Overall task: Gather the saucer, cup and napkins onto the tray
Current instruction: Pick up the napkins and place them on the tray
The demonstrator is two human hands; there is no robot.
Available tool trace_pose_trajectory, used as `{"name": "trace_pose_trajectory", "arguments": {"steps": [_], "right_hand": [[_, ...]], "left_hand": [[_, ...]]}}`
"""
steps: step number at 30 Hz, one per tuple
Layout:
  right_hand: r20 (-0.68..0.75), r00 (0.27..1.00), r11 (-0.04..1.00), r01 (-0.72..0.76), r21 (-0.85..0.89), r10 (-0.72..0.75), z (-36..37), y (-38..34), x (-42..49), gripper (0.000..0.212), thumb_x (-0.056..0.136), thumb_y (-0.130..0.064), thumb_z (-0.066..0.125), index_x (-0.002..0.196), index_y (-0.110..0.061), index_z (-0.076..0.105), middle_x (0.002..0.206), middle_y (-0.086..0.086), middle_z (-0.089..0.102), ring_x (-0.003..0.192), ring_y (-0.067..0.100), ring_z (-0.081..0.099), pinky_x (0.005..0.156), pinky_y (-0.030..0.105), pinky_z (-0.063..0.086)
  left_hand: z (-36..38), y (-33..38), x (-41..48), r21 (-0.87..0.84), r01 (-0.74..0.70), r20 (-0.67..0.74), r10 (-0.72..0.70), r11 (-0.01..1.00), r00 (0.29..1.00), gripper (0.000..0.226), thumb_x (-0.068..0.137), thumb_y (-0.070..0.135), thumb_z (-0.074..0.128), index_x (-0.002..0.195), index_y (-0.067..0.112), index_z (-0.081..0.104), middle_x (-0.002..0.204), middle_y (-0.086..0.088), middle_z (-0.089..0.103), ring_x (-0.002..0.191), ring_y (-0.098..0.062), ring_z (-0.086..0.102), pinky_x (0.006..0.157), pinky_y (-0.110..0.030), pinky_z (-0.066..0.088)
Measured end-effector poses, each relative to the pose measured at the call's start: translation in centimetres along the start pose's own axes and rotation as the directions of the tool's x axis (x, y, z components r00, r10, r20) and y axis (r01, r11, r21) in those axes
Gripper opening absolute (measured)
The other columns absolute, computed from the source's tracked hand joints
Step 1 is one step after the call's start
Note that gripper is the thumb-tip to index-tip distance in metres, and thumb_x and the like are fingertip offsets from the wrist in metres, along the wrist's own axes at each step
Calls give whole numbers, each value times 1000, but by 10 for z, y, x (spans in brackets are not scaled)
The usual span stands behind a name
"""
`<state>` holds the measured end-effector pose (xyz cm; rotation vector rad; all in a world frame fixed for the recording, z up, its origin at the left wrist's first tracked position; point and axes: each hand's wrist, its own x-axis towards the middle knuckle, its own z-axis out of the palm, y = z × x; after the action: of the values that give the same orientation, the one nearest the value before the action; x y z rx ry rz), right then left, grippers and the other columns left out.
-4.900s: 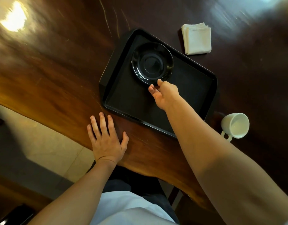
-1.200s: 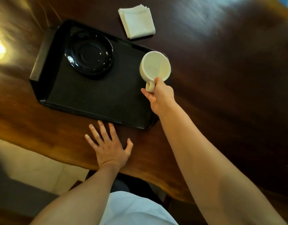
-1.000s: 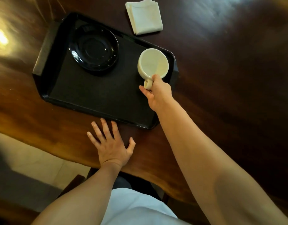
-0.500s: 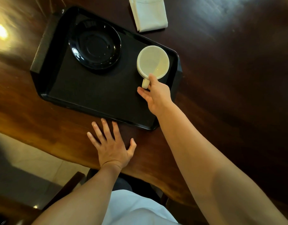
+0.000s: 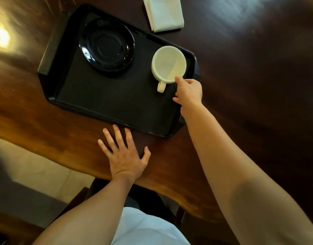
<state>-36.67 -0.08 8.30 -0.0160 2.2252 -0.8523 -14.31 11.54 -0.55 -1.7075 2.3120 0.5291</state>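
Cup [image 5: 169, 65] upright on the tray [image 5: 102, 103], near its right end, handle turned toward the wearer. Saucer [image 5: 107, 45] also on the tray, at the far left part, well apart from the cup. Napkins [image 5: 163, 14] off the tray, folded in a stack on the bench [image 5: 258, 68] just beyond the tray's far rim, partly cut by the top edge of the view.

Right hand [image 5: 189, 91] just beside the cup, one fingertip at or touching the near rim, the rest of the fingers loosely curled and holding nothing; handle free of any grip. Left hand [image 5: 124, 156] flat on the bench just short of the tray's near rim, fingers spread, empty.

Judged from this: cup and saucer done, napkins left to fetch.

Risks from here:
- Reaching across for the napkins with the right arm low over the tray: forearm or wrist likely to clip the cup and tip it or push it against the right rim.
- Lingering fingertip on the rim dragging the cup sideways on withdrawal.
- Pinching only the top of the stack: loose layers likely to slide apart and stay behind on the bench.
- Dropping the napkins onto the saucer or against the cup instead of the bare tray floor in the near half.
- Tray free to skate on the polished bench if bumped, since neither hand grips it.
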Motion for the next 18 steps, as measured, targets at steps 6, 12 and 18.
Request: {"name": "trace_pose_trajectory", "arguments": {"steps": [6, 12, 18], "right_hand": [[-98, 870, 837, 427, -342, -484, 4, -37, 20, 38, 96, -31, 59, 130, -13, 59, 123, 5, 57, 117, 23, 52, 96, 38, 51], [-50, 794, 723, 524, -450, -606, 43, -85, 52, 23, 96, -32, 57, 104, -14, 69, 104, 2, 66, 105, 24, 60, 88, 39, 54], [18, 827, 684, 478, -550, -563, 76, -113, 81, 18, 98, -32, 58, 106, -17, 65, 109, 4, 65, 102, 22, 60, 92, 39, 54]], "left_hand": [[1, 0, 1, -25, 15, 2, -15, 1000, 1000, 98, 77, 67, 48, 153, 9, 26, 164, -26, 14, 152, -50, 0, 119, -69, 1], [4, -1, 1, -48, 14, -35, -16, 999, 999, 100, 74, 64, 54, 152, 8, 28, 164, -27, 15, 153, -50, 0, 119, -69, 1], [7, -2, 0, -54, 2, -60, -5, 999, 998, 96, 73, 64, 48, 149, 6, 34, 163, -28, 17, 152, -51, 3, 118, -71, 5]]}}
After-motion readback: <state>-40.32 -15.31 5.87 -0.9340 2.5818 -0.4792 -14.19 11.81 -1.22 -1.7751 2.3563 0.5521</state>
